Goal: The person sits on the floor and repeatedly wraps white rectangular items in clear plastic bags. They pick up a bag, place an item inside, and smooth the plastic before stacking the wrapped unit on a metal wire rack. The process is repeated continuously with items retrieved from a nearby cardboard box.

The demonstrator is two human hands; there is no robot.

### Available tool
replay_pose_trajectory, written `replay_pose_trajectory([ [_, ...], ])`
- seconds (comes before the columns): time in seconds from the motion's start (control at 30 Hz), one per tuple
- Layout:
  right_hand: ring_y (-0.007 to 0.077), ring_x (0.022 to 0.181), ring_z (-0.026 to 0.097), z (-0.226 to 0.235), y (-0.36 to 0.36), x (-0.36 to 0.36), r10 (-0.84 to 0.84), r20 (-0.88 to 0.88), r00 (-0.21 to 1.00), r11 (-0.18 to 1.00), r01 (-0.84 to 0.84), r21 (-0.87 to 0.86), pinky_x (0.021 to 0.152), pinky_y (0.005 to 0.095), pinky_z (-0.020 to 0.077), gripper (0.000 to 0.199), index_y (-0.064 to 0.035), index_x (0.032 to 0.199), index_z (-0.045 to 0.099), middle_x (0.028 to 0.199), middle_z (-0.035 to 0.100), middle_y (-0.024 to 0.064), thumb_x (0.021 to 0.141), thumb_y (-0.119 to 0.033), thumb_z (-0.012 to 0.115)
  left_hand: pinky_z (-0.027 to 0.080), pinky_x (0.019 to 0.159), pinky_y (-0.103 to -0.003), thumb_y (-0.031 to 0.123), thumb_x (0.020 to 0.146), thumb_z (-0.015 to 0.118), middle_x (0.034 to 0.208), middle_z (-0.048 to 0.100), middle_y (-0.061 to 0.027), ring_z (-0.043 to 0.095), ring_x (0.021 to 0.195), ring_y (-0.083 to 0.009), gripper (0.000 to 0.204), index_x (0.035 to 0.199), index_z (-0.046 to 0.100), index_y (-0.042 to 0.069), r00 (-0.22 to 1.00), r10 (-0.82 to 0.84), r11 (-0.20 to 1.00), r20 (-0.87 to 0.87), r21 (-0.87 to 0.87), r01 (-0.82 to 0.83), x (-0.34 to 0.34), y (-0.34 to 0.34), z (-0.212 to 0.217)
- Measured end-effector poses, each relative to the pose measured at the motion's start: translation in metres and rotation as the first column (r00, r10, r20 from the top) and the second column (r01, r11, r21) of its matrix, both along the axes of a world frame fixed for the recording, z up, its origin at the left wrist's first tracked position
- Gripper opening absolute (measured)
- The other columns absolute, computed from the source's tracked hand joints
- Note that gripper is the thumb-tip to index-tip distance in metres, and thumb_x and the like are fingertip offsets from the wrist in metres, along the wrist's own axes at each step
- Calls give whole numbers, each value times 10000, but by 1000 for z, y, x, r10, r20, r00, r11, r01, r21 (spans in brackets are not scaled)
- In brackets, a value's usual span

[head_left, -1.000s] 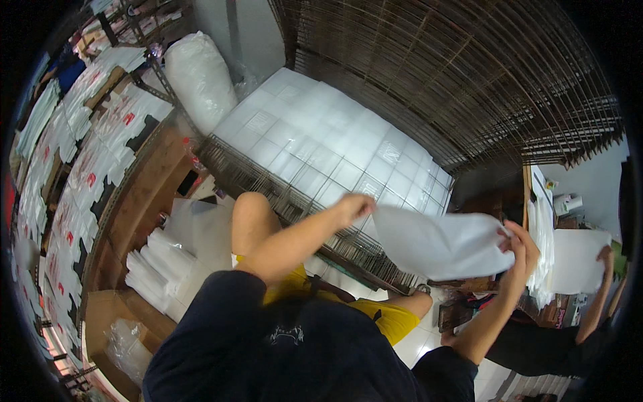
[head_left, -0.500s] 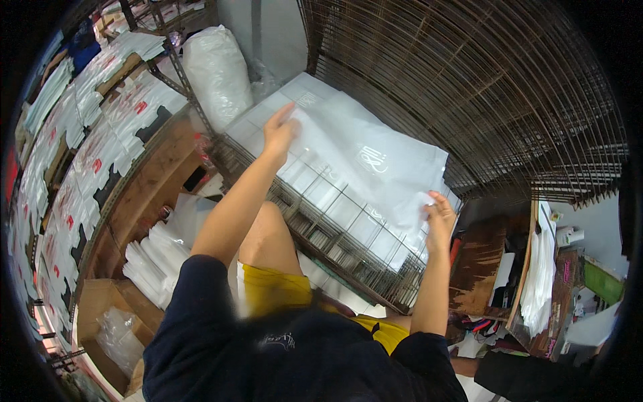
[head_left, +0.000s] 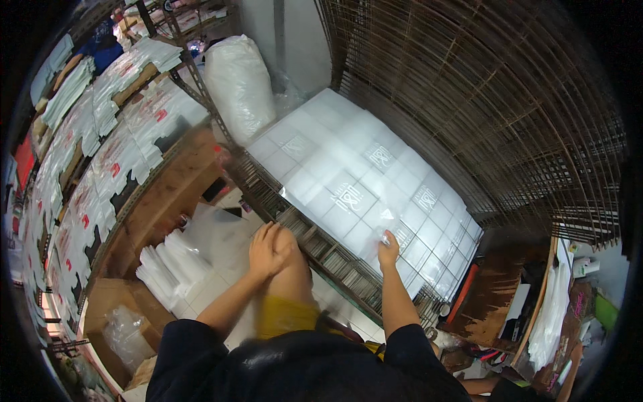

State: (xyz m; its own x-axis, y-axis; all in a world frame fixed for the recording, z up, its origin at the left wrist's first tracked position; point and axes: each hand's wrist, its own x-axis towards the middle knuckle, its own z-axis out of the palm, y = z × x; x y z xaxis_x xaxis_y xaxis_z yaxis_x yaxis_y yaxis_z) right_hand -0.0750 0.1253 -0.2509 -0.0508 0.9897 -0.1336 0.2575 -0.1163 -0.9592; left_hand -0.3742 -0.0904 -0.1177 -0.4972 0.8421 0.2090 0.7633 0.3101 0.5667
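Observation:
Frosted translucent plastic bags with white printed motifs lie flat side by side over a wire drying rack, whose grid lines show through them. At the near edge of one bag, my right hand is closed, its thumb and fingers pinching the plastic. My left hand rests on my bent knee with its fingers laid out over it, holding nothing.
Raised rack grids lean over the far right. A large wrapped plastic roll stands behind the rack. White bag stacks fill the left shelves. A cardboard box and white bundles are at lower left.
My left hand has left the bag and come down onto my knee. The lifted, rumpled bag now lies flat on the rack. My right hand has moved left along the near edge.

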Motion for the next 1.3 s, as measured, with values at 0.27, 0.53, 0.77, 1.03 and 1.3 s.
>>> replay_pose_trajectory([
  [0.27,211,990,568,-19,6,-13,-23,50,998,1000,22,20,780,281,473,486,-15,1245,496,1234,516,156,772,92,527,401,939,-418,446,699,621,1177,552,-97,518,1086,-303,475,1036,638,113,994,54,961,97,-276,-26,-6,45,12],
  [0.53,193,961,575,-19,20,-10,23,16,1000,999,-23,36,766,263,475,491,-27,1243,502,1211,534,125,772,109,514,411,912,-426,442,709,611,1109,579,-71,526,1070,-286,435,1005,651,126,986,112,950,125,-305,-69,-7,42,12],
  [0.77,221,1082,538,-6,19,-15,2,2,1000,1000,-2,-17,823,287,470,469,-9,1221,519,1212,540,150,765,101,505,416,904,-419,427,715,590,1088,578,-76,528,1060,-288,421,1003,651,126,992,87,945,93,-322,-52,-9,44,11],
  [1.03,184,883,589,-24,18,-11,-13,45,999,995,8,104,742,264,476,477,-23,1240,503,1222,514,155,772,57,553,425,900,-405,411,711,587,1059,590,-96,538,1035,-311,413,997,653,121,990,93,951,104,-303,-57,-8,46,8],
  [1.3,146,687,594,-45,15,-7,-87,120,989,986,68,150,614,271,471,431,-15,1201,529,975,630,129,774,29,570,437,894,-388,401,714,591,1097,590,-117,544,1037,-316,405,996,657,119,991,73,948,111,-317,-34,-7,48,13],
])
